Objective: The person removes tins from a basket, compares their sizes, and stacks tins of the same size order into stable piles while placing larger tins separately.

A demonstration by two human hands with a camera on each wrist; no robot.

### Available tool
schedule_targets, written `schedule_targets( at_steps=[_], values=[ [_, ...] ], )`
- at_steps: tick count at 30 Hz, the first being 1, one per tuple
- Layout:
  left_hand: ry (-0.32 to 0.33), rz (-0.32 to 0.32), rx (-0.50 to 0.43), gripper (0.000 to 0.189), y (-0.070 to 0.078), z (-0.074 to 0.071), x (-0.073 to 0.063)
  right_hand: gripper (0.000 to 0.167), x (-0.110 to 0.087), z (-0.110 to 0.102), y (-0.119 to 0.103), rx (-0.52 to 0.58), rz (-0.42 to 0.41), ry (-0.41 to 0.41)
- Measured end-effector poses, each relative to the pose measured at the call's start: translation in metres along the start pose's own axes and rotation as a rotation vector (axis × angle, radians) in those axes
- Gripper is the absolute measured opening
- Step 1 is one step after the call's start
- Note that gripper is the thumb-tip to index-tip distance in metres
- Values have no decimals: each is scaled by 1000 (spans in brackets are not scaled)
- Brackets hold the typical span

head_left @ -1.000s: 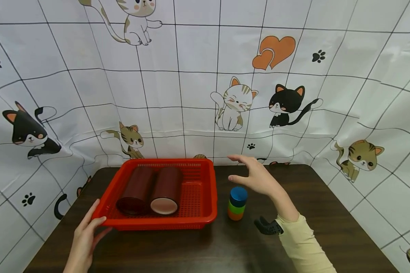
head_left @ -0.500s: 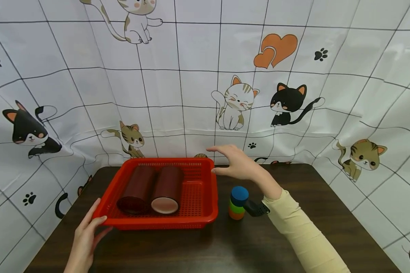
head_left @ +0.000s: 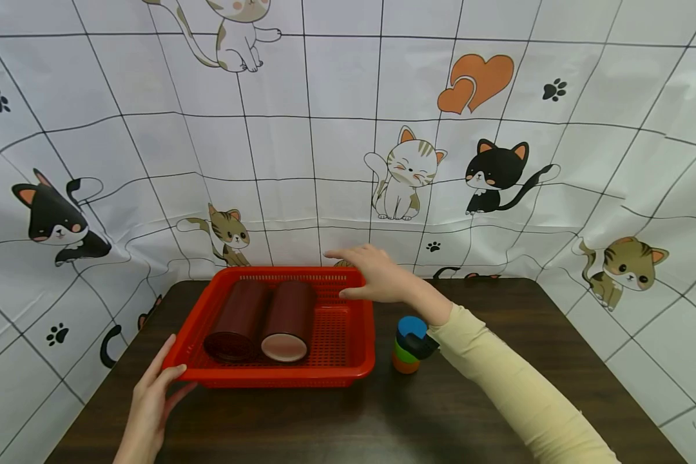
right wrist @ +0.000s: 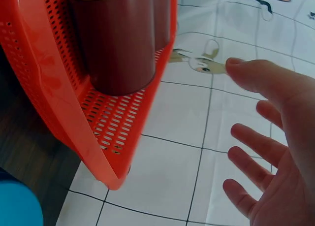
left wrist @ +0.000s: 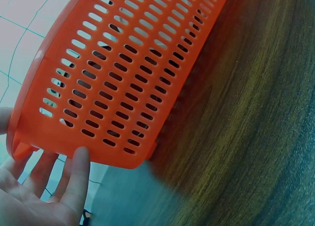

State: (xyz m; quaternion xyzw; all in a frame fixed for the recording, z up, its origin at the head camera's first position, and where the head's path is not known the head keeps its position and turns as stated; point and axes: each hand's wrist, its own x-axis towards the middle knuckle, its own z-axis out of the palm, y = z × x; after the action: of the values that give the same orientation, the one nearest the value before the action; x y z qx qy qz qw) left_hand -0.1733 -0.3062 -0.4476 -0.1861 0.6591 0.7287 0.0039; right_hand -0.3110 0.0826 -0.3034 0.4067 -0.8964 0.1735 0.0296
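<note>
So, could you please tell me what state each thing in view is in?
Left hand: holding the basket's near left corner.
Right hand: fingers apart, holding nothing.
Red basket: open side up, partly filled.
Left brown cylinder: lying in the basket, near end dark.
Right brown cylinder: lying beside it, near end pale.
Blue-green-orange cylinder: upright on the table.
Patterned wall covering: creased.

Soft, fairly even light fills the head view, bright on the white cloth (head_left: 342, 77), with a dull sheen on the dark table (head_left: 301, 425) and a faint shadow below the basket (head_left: 278, 380). Wide-angle stretching slants the cloth's lines toward the edges. The left wrist view is bluish, washed out at upper left; the right wrist view looks soft and slightly hazy.
</note>
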Motion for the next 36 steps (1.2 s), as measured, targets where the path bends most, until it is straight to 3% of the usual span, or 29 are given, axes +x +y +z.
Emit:
schedule_targets(
  at_steps=[16,24,36],
  values=[
    [20,-11,0,62,-3,-2,1,75,32,5,-7,-105,-50,-87],
    [16,7,0,62,-2,0,-1,81,46,7,-11,-89,-105,-124],
    [24,0,21,62,0,1,0,89,59,30,-19,-211,-218,-198]
  ],
)
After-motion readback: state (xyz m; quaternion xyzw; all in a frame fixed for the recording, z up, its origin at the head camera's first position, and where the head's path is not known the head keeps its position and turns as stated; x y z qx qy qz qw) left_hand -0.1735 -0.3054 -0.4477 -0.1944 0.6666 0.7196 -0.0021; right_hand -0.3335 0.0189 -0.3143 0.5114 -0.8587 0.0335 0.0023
